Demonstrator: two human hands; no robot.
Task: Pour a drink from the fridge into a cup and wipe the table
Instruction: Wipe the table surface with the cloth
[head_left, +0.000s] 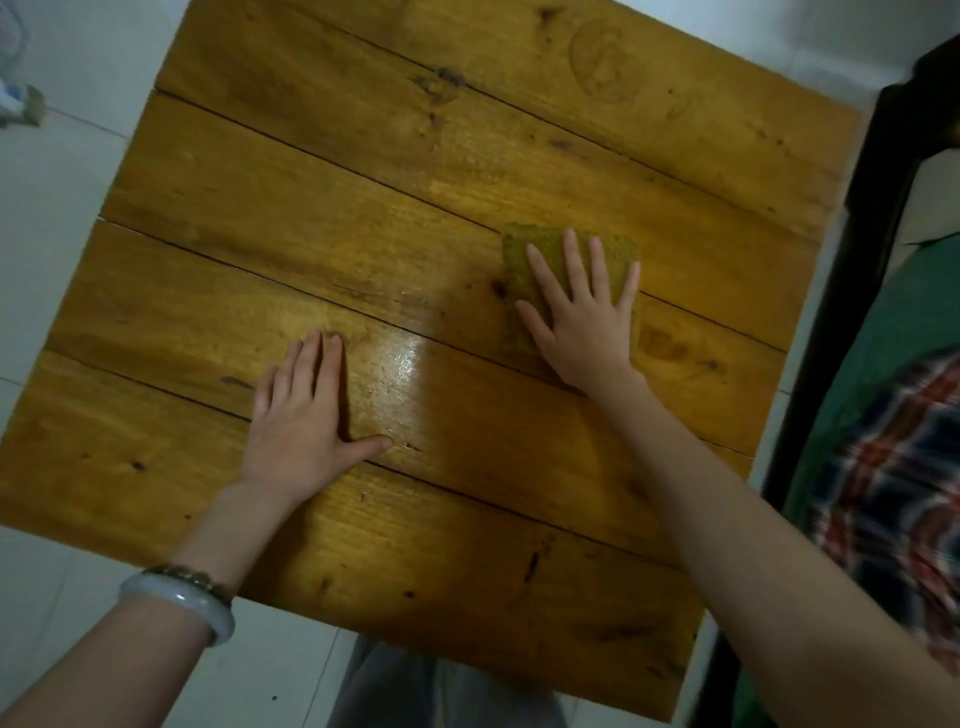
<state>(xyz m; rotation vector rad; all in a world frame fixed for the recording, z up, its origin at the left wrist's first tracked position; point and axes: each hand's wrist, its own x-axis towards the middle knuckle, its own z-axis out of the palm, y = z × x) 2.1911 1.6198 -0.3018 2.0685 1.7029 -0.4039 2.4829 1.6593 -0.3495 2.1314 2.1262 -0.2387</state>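
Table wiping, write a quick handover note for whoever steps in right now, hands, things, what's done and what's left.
Left hand: flat on the wooden table, open, holding nothing.
Right hand: pressed flat, fingers spread, on a cloth lying on the table's right half.
No cup, drink or fridge in view, so pouring can't be confirmed.
A ring mark shows near the far edge.
Left to do: wipe the rest, including that mark.

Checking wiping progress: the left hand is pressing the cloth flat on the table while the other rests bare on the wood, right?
Not quite. In the head view the right hand presses the cloth flat on the table; the left hand rests bare on the wood.
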